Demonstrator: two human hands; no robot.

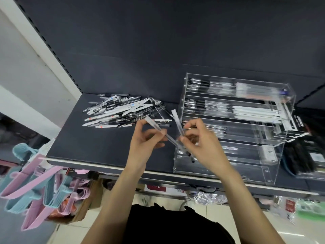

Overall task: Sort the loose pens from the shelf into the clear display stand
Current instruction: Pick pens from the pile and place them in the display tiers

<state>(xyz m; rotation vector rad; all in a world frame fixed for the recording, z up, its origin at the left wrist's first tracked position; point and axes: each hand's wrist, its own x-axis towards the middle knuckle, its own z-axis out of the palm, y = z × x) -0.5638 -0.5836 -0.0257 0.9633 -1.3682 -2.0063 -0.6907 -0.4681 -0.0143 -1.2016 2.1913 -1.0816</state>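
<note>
A pile of loose pens (121, 112), black, clear and white, lies on the dark shelf (98, 141) left of the clear display stand (233, 124). The stand's upper tiers hold rows of black-grip and white pens. My left hand (146, 140) pinches a clear pen (158, 127) that slants down to the right. My right hand (202, 138) grips another clear pen (177, 122) pointing up, with further pen tips sticking out below the fingers. Both hands hover in front of the stand's left side.
Pink and blue plastic hangers (37, 184) hang below the shelf at the left. Black packaged goods (302, 155) sit right of the stand. Boxes and wrapped items (175, 191) fill the lower shelf. The shelf's front edge (105, 167) runs just under my wrists.
</note>
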